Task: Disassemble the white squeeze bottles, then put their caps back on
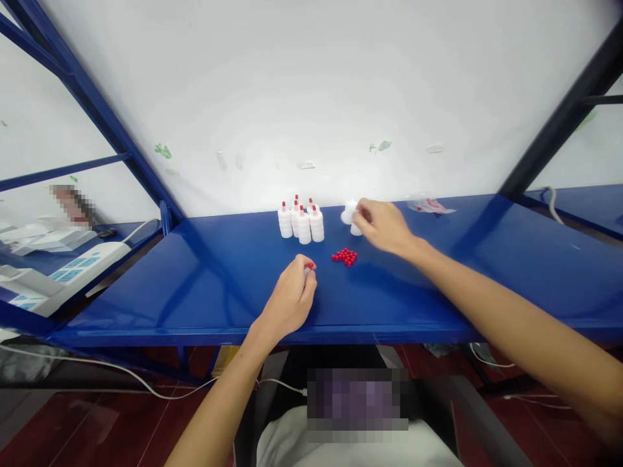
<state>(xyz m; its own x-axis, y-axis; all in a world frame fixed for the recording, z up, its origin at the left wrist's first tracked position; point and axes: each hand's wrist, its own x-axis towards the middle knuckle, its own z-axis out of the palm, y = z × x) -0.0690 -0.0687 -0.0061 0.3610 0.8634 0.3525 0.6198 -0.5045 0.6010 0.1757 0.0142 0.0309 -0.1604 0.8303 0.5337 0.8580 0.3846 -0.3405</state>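
My left hand is closed above the table's front edge. Out of its fingers pokes a small white nozzle with a red tip, mostly hidden by the hand. Farther back, my right hand has its fingers closed around the top of a white bottle; they hide much of it. Beside that bottle are other white pieces, partly covered. Several white bottles with red-tipped nozzles stand upright in a cluster left of the right hand. Between my hands lies a small pile of red caps.
The blue table meets a white wall at the back. A clear plastic bag with red bits lies at the back right. Blue frame posts rise on the left, near a white power strip. A white cable runs below the table.
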